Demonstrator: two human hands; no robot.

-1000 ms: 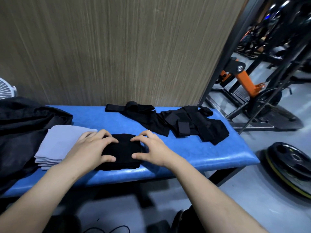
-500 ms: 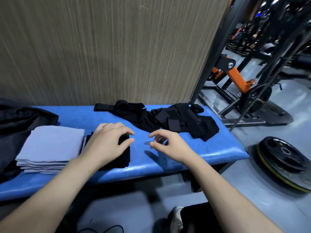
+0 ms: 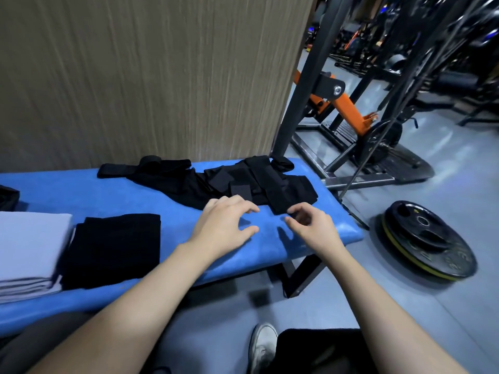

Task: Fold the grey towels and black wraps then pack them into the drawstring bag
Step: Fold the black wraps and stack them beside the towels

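Grey towels (image 3: 29,247) stacked folded, one folded black wrap (image 3: 113,247) beside them, both well left of the fingers; unfolded wraps (image 3: 243,184) heaped on the counter (image 3: 81,193) just beyond the fingers, bag barely in view; left hand (image 3: 224,225) has left the folded wrap, fingers spread, empty; right hand (image 3: 310,225) fingers curled, reaching the heap's near edge, not yet gripping.
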